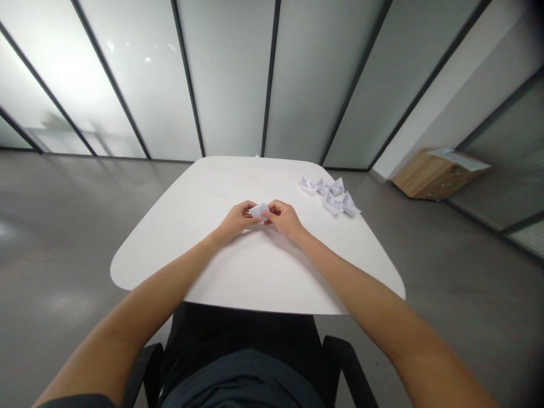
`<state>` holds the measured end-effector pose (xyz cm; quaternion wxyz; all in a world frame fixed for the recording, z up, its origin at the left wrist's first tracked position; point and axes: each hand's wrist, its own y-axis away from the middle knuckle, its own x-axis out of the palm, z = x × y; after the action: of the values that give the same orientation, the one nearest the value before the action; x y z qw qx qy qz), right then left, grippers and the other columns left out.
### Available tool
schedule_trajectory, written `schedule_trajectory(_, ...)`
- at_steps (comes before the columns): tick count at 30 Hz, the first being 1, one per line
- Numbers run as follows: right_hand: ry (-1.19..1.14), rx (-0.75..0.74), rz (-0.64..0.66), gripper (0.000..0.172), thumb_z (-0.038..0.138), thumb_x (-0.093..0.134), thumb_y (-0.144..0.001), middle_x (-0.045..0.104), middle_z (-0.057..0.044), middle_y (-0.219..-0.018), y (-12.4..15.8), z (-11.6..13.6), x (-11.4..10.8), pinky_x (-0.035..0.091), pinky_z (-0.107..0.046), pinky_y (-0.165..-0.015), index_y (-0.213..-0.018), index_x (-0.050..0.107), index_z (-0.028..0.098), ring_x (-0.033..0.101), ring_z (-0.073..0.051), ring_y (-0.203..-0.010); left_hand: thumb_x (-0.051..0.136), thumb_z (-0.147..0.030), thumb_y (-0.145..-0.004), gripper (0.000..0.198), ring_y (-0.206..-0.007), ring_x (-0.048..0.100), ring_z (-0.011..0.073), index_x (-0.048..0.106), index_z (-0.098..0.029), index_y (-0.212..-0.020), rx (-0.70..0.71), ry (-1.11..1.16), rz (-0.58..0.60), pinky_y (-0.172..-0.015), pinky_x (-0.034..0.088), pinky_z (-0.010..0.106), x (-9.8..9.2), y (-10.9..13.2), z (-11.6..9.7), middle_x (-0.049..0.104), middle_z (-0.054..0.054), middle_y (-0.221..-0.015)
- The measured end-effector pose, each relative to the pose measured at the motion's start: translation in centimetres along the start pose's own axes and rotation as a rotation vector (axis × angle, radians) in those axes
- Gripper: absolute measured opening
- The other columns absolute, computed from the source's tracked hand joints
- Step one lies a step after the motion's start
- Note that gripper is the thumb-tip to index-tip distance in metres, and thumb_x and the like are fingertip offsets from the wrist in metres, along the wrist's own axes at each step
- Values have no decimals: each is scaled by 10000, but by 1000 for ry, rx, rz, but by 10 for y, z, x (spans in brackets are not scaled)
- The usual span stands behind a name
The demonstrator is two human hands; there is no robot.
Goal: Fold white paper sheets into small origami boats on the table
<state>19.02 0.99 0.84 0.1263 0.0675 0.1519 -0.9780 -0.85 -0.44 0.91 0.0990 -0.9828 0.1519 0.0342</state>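
A small folded piece of white paper [258, 210] sits between my two hands over the middle of the white table [191, 249]. My left hand [236, 220] pinches its left side with curled fingers. My right hand [284, 218] grips its right side, fingers closed around the fold. Both hands hover just above or rest on the tabletop; I cannot tell which.
Several finished folded white paper shapes [331, 194] lie grouped at the table's far right. A cardboard box [433, 173] stands on the floor at the right by the wall. Frosted glass panels [229, 79] rise behind the table. Chair armrests [340, 362] flank my lap.
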Motion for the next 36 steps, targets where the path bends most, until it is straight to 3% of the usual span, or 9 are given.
schedule_trajectory(4,-4,9,-8,534,711,835,-697,687,-4,-760,1,1,0,660,-386,-707,-776,623,228,682,-193,-707,831,-451,-804,484,-847,696,172,679,-132,-1134,39,-106,11,-742,501,266,-3,-1,3,744,73,-1019)
schedule_trajectory(10,81,-14,20,495,713,750,-791,699,-15,-804,5,2,-1,632,-355,-642,-803,637,231,663,-194,-698,839,-361,-761,507,-766,672,151,633,-169,-1184,51,-177,-2,-675,478,245,-2,-1,5,717,19,-905)
schedule_trajectory(16,382,-133,62,458,622,583,-943,550,19,-627,9,7,-4,427,-274,-541,-718,605,224,524,-156,-605,850,-339,-755,531,-632,588,107,569,-199,-1183,7,-182,99,-581,406,208,2,6,-4,642,-46,-761)
schedule_trajectory(20,440,-187,31,440,555,552,-959,505,27,-610,7,6,-5,340,-284,-585,-673,554,220,459,-147,-620,858,-392,-775,573,-737,664,147,539,-204,-1212,-26,-56,168,-665,493,247,1,5,-2,696,-5,-839)
schedule_trajectory(23,448,-192,6,441,557,558,-942,459,36,-594,5,7,-6,298,-291,-581,-656,511,226,416,-142,-600,806,-475,-832,474,-757,670,156,587,-186,-1137,-39,-81,144,-700,512,263,0,1,4,701,10,-823)
schedule_trajectory(27,462,-212,-5,443,561,560,-927,427,42,-595,5,10,-7,283,-293,-585,-646,466,232,382,-138,-597,660,-613,-919,444,-660,593,137,637,-170,-888,-6,-271,116,-608,428,241,-1,-1,5,653,4,-722)
schedule_trajectory(31,432,-200,23,424,544,550,-937,437,40,-607,7,11,-6,284,-294,-582,-660,485,230,391,-139,-600,550,-624,-983,510,-596,509,120,615,-174,-751,65,-403,122,-571,361,245,-3,1,1,609,-8,-657)
schedule_trajectory(36,401,-220,27,436,527,542,-951,423,34,-604,11,14,-3,283,-301,-594,-642,470,228,394,-141,-608,537,-613,-989,524,-574,487,113,607,-171,-716,100,-437,138,-563,341,244,-7,2,-1,609,-6,-638)
